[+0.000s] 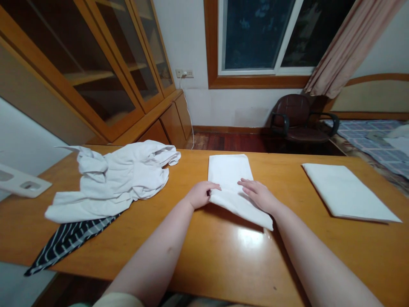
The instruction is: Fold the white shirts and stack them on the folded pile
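A white cloth (228, 172), folded into a long strip, lies in the middle of the wooden table (204, 251). Its near end is lifted and turned over. My left hand (200, 194) is closed on the left edge of that near fold. My right hand (257, 192) rests on top of the cloth with fingers stretched flat, pressing the fold down.
A crumpled pile of white garments (118, 179) lies at the left over a dark striped cloth (67, 238). A neatly folded white cloth (347, 192) sits at the right. Beyond the table stand a brown armchair (298, 117), a glass-door cabinet (105, 64) and a bed (377, 136).
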Demonstrator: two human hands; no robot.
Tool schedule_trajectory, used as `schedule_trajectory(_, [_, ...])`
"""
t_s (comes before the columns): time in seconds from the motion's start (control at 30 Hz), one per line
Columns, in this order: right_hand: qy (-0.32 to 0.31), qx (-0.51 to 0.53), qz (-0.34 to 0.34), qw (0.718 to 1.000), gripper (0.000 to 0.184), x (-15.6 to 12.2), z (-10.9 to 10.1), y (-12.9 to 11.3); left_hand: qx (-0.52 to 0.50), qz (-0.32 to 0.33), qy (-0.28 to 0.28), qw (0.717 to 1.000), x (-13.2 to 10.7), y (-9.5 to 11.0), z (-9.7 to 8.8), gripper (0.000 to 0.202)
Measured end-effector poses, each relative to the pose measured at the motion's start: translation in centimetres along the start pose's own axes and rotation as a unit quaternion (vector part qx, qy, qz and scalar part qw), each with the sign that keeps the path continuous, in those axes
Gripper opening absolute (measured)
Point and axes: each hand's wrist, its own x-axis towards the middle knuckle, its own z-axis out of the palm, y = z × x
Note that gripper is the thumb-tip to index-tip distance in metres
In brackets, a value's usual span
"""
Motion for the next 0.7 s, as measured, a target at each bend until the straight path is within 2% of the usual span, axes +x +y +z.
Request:
schedule_trajectory(0.13, [0.058, 0.189, 0.009, 0.980, 0.075, -0.1, -0.1, 1.1, -0.105, -0.099, 0.085, 0.986, -0.5, -0.9, 0.4, 0.039])
schedule_trajectory(0.23, [0.093, 0.231, 0.011, 0.968, 0.092, -0.4, 0.3, 1.5, -0.158, -0.186, 0.173, 0.954, -0.6, -1.4, 0.4, 0.047])
schedule_trajectory(0.33, [0.100, 0.234, -0.054, 0.966, 0.097, -0.5, 0.7, 1.6, -0.211, -0.211, 0.226, 0.927, -0.3, -1.9, 0.2, 0.056])
schedule_trajectory(0.4, [0.085, 0.210, -0.115, 0.967, 0.092, -0.5, 0.8, 1.5, -0.240, -0.220, 0.244, 0.914, -0.2, -2.1, 0.2, 0.061])
schedule_trajectory(0.47, [0.058, 0.166, -0.138, 0.975, 0.078, -0.3, 0.9, 1.2, -0.257, -0.231, 0.257, 0.903, -0.1, -2.3, 0.2, 0.066])
schedule_trajectory(0.6, [0.042, 0.128, -0.031, 0.990, 0.041, 0.2, 1.4, 0.4, -0.256, -0.231, 0.236, 0.908, -0.1, -2.3, 0.1, 0.071])
schedule_trajectory(0.7, [0.077, 0.152, 0.029, 0.985, 0.038, 0.5, 1.8, 0.4, -0.212, -0.210, 0.175, 0.938, -0.3, -1.9, -0.2, 0.065])
